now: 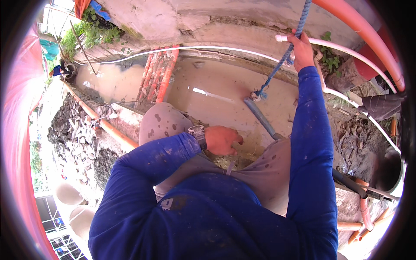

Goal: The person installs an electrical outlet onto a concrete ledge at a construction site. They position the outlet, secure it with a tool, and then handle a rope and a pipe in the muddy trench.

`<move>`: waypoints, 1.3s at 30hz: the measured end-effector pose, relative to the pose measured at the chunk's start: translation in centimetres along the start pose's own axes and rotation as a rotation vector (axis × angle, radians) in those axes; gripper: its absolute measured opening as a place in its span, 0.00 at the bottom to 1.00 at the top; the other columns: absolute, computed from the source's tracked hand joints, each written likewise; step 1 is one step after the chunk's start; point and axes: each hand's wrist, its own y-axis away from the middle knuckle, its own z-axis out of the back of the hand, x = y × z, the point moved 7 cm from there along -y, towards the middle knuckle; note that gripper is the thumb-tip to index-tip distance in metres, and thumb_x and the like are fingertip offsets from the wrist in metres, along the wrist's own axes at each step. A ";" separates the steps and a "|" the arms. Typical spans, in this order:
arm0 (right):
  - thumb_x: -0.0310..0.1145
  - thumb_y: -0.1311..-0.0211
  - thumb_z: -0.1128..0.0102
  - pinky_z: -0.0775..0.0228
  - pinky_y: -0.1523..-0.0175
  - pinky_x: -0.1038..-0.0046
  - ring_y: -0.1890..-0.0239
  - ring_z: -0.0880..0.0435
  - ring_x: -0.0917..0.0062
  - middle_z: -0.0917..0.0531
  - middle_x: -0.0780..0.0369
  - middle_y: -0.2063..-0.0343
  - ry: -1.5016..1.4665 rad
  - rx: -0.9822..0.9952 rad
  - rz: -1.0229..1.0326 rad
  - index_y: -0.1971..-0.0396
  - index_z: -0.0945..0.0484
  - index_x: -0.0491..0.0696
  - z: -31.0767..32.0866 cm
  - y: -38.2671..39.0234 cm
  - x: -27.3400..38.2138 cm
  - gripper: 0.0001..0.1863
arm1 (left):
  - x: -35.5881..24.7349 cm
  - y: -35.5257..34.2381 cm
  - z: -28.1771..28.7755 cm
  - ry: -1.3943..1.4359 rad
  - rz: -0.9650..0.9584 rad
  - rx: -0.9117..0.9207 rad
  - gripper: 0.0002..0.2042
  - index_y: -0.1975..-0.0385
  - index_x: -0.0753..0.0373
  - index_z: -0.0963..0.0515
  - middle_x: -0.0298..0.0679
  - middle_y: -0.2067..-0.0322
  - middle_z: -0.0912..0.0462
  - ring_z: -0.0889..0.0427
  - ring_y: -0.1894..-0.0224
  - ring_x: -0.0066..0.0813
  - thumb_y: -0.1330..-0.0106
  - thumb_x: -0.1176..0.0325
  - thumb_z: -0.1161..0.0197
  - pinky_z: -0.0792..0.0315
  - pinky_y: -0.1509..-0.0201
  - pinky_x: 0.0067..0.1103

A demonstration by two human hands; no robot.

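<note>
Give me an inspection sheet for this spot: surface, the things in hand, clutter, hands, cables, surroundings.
Surface: muddy water fills a concrete-edged trench.
Job's things: blue rope runs down to a grey pipe slanting out of the water.
Clutter: orange pipes lie across the trench; dry straw by the knees.
Hands: right hand grips the rope; left hand, wristwatch on, rests low between the knees, grasp unclear.
Cables: white tube follows the far edge; thin wires on the left wall.
Surroundings: rubble pile left, weeds upper left, large orange pipe upper right.

Blue long sleeves, seemingly mud-spotted grey trousers, wristwatch (197, 131).
</note>
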 end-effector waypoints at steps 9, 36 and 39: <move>0.26 0.40 0.41 0.38 0.49 0.78 0.57 0.25 0.78 0.20 0.65 0.62 0.001 -0.032 -0.035 0.49 0.26 0.42 -0.2 0.4 0.4 0.18 | -0.1 1.0 0.5 0.003 0.012 0.016 0.23 0.44 0.60 0.25 0.49 0.51 0.21 0.22 0.46 0.51 0.35 0.55 0.39 0.28 0.42 0.39; 0.32 0.41 0.39 0.43 0.52 0.77 0.54 0.25 0.83 0.20 0.71 0.58 0.066 -0.047 -0.131 0.43 0.24 0.49 -0.4 0.4 -0.5 0.23 | -0.1 1.8 0.4 -0.018 0.018 0.060 0.25 0.41 0.60 0.27 0.49 0.48 0.23 0.22 0.45 0.52 0.35 0.53 0.39 0.27 0.43 0.41; 0.33 0.41 0.39 0.45 0.50 0.76 0.53 0.26 0.84 0.20 0.71 0.58 0.034 -0.034 -0.104 0.42 0.25 0.50 0.4 -0.3 -0.6 0.24 | -0.3 1.5 0.6 -0.023 0.005 0.067 0.26 0.41 0.61 0.27 0.50 0.48 0.23 0.22 0.45 0.53 0.35 0.54 0.38 0.27 0.43 0.41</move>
